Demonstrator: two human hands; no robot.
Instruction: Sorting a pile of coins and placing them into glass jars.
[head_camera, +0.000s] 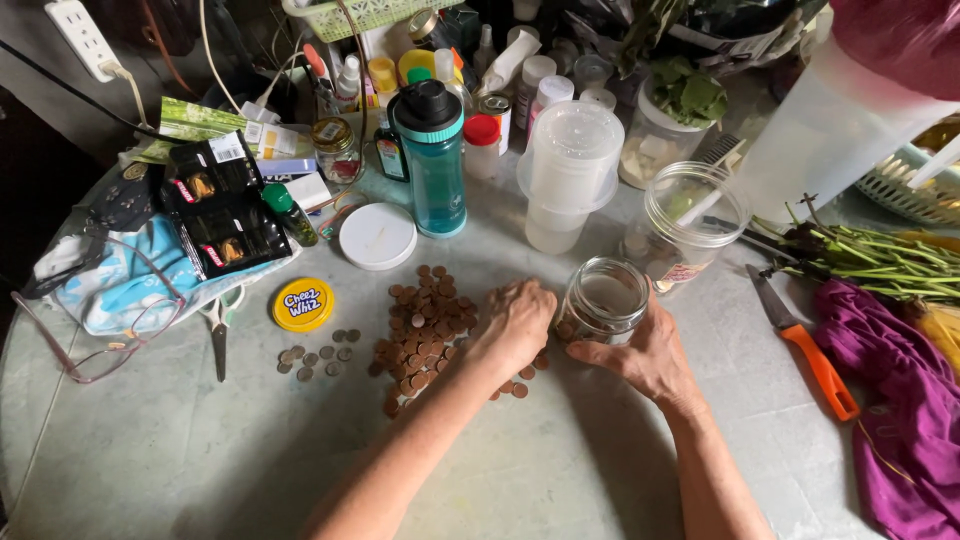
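A heap of small brown coins (425, 325) lies spread on the grey table (180, 450). My left hand (515, 320) rests palm down on the heap's right edge, fingers curled over some coins. Just right of it stands a small open glass jar (604, 297) with a few coins at its bottom. My right hand (645, 355) wraps the jar's near side. A smaller group of darker coins (315, 358) lies apart to the left.
A yellow lid (302, 304), a white lid (377, 236) and scissors (219, 330) lie left of the coins. A teal bottle (435, 155), stacked plastic tubs (570, 175) and another jar (690, 220) stand behind. An orange-handled knife (805, 345), green stems and purple cloth (900, 400) lie right.
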